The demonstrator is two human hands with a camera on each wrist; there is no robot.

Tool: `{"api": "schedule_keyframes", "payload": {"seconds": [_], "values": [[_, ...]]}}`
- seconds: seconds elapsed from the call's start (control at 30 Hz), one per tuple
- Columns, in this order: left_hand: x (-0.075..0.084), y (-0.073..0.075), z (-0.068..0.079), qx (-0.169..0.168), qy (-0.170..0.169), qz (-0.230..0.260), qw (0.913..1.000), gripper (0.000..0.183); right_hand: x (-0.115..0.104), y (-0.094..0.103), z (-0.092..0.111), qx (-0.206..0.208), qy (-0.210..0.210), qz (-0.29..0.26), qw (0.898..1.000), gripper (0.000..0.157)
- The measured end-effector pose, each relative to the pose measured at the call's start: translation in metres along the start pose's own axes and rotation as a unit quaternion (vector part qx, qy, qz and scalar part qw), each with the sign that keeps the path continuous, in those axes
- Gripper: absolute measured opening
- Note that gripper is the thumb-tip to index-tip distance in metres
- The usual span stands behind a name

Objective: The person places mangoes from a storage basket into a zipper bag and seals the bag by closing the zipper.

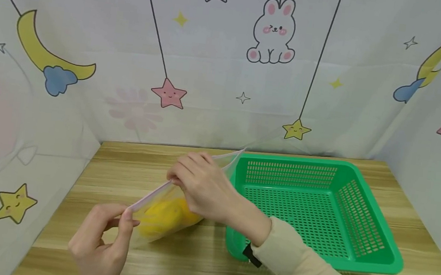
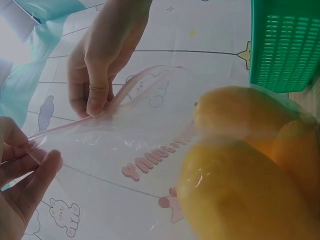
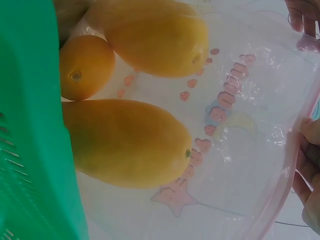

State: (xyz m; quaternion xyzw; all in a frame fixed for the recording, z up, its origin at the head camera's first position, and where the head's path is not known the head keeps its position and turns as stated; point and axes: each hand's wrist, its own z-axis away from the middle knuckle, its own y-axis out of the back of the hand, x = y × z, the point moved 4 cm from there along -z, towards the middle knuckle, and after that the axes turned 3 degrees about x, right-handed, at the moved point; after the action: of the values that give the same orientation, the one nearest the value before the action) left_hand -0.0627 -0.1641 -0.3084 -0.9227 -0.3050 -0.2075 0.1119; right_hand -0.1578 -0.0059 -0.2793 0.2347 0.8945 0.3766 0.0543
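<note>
A clear zip bag (image 1: 152,194) with a pale pink-purple closure strip holds several yellow oval fruits (image 1: 161,215) that look like mangoes. My left hand (image 1: 102,240) pinches the near left corner of the strip between thumb and fingers. Farther along the same strip, my right hand (image 1: 206,186) grips it with thumb and curled fingers. Beyond the right hand, the bag's far corner stands up and its edges look parted. In the left wrist view, the fruits (image 2: 225,185) lie low in the bag, away from both hands. Pink lettering (image 2: 155,157) is visible through or on the plastic.
A green plastic basket (image 1: 376,211) with slotted sides stands right of the bag, and the right forearm crosses its near left corner. Both rest on a wood-grain table (image 1: 196,267). A patterned white cloth (image 1: 214,54) hangs behind and at the sides.
</note>
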Motion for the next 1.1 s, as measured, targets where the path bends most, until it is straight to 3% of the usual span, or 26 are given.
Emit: {"api": "schedule_keyframes", "payload": {"seconds": [1.1], "values": [[0.0, 0.001, 0.0, 0.003, 0.007, -0.005, 1.0, 0.02, 0.016, 0.0, 0.006, 0.015, -0.002, 0.032, 0.999, 0.006]]}}
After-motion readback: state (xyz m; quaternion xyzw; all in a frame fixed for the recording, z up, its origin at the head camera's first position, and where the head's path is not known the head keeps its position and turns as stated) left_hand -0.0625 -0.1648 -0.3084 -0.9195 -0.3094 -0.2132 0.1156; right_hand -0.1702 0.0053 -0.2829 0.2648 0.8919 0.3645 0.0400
